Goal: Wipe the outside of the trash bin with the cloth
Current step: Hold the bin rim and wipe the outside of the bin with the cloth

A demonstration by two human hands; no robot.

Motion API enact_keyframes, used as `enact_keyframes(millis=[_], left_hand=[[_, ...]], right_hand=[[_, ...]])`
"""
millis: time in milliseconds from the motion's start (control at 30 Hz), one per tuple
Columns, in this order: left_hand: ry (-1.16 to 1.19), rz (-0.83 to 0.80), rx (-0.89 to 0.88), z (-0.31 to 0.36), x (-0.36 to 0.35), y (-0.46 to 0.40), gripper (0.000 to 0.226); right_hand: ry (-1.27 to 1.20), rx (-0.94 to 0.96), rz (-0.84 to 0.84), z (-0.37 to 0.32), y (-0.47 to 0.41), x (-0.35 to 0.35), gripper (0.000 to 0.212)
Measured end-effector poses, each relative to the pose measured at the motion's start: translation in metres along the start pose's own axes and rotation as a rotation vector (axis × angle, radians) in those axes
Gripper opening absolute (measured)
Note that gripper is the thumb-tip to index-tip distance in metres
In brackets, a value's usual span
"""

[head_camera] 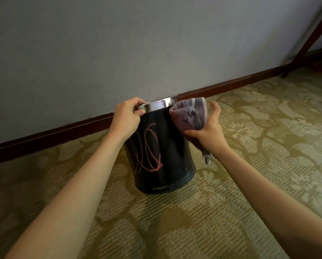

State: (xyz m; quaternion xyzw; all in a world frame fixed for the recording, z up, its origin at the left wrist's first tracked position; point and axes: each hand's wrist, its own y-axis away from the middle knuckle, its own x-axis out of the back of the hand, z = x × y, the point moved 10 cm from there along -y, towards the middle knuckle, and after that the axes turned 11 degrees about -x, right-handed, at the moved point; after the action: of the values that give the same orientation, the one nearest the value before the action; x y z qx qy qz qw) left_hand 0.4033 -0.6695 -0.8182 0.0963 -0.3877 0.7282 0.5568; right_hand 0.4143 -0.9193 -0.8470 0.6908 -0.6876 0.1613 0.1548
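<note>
Your left hand (127,116) grips the trash bin (162,152) rim while your right hand (208,128) presses the bunched cloth (189,114) high on its side; pink scribbles (147,148) remain unwiped.

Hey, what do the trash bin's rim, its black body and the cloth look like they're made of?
Rim band: probably polished metal, bright and mirror-like.
Trash bin body: smooth, dark, faintly glossy, with pink scribbled loops; painted metal, plastic or a leather-look wrap, I cannot tell which.
Cloth: soft purple-grey fabric, fuzzy and folded, likely microfibre or terry.
</note>
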Motion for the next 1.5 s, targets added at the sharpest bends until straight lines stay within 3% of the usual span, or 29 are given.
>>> enact_keyframes(millis=[67, 100, 267, 367, 433, 533, 633, 800, 900, 1067, 1167, 1233, 1367, 1500], left_hand=[[-0.008, 0.008, 0.006, -0.003, 0.002, 0.000, 0.018], [-0.012, 0.015, 0.008, -0.004, 0.003, 0.000, 0.018], [-0.015, 0.047, 0.008, -0.006, 0.006, -0.001, 0.018], [-0.011, 0.042, 0.005, -0.008, 0.006, -0.002, 0.018], [-0.012, 0.036, 0.003, -0.009, 0.006, -0.002, 0.018], [0.002, 0.025, 0.004, -0.011, 0.007, -0.001, 0.019], [0.016, 0.013, 0.004, -0.013, 0.009, 0.000, 0.020], [0.037, -0.015, 0.016, -0.013, 0.011, 0.001, 0.024], [0.029, -0.032, 0.003, -0.007, 0.007, 0.000, 0.022], [-0.005, -0.076, -0.048, 0.013, -0.004, 0.000, 0.016], [-0.012, -0.103, -0.094, 0.029, -0.012, 0.003, 0.021], [-0.023, -0.076, -0.101, 0.033, -0.012, 0.006, 0.023], [0.006, -0.043, -0.007, 0.018, -0.002, 0.006, 0.017], [0.039, -0.054, 0.046, 0.009, 0.005, 0.003, 0.017]], right_hand=[[-0.086, -0.084, -0.042, 0.009, -0.005, -0.004, 0.122], [-0.081, -0.104, -0.055, 0.011, -0.006, -0.007, 0.121], [0.336, -0.084, 0.009, 0.004, -0.001, -0.024, 0.080], [0.711, 0.144, 0.214, -0.029, 0.008, -0.024, 0.062], [0.740, 0.324, 0.221, -0.045, 0.018, -0.033, 0.053], [0.731, 0.468, 0.030, -0.038, 0.032, -0.052, 0.056], [0.889, 0.582, -0.109, -0.017, 0.048, -0.061, 0.062], [1.118, 0.704, -0.430, 0.052, 0.100, -0.074, 0.053], [1.055, 0.656, -0.378, 0.040, 0.094, -0.063, 0.050], [0.666, 0.618, 0.125, -0.070, 0.045, -0.020, 0.055], [0.628, 0.601, 0.274, -0.105, 0.035, -0.022, 0.057], [0.691, 0.627, 0.272, -0.102, 0.044, -0.034, 0.056], [0.886, 0.832, 0.071, -0.052, 0.089, -0.064, 0.052], [0.986, 0.824, -0.136, 0.005, 0.120, -0.078, 0.050]])
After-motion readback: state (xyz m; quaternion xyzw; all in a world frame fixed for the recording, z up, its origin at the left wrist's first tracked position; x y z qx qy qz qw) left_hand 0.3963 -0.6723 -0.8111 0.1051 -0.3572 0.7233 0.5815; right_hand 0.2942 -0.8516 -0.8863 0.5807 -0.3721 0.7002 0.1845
